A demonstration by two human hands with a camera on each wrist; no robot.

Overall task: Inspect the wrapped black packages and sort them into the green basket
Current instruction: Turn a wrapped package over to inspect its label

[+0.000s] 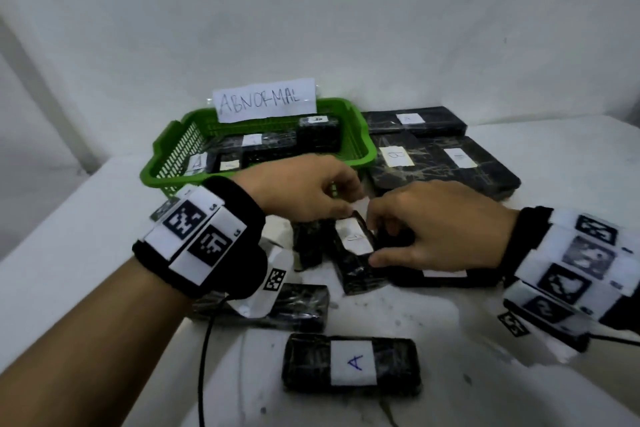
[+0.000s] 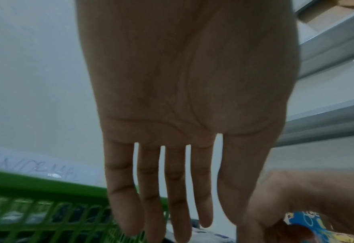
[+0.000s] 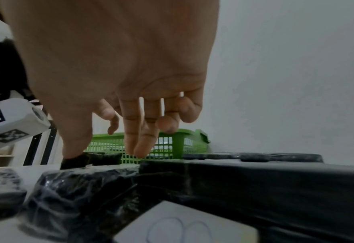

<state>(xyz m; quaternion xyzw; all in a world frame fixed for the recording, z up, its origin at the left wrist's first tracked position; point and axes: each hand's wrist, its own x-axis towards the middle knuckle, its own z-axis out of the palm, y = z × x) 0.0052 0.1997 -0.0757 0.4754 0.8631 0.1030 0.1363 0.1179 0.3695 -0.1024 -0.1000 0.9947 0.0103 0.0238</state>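
A black wrapped package (image 1: 353, 243) with a white label lies tilted at the table's middle, among other packages. My left hand (image 1: 341, 206) reaches over it with straight fingers (image 2: 172, 205), and the tips touch its far end. My right hand (image 1: 375, 239) comes from the right. Its thumb (image 3: 74, 148) rests on the package's near part and two nearly straight fingers (image 3: 138, 144) touch farther along. The green basket (image 1: 162, 163) stands behind the hands and holds several labelled black packages. It also shows in the wrist views as a basket (image 2: 26, 184) and a basket (image 3: 172, 144).
An "ABNORMAL" sign (image 1: 263, 100) is fixed to the basket's back. Large black packages (image 1: 433, 163) are stacked at the back right. A package marked A (image 1: 351, 362) lies in front, another (image 1: 298, 305) under my left wrist. A wide package (image 3: 255, 180) lies under my right hand.
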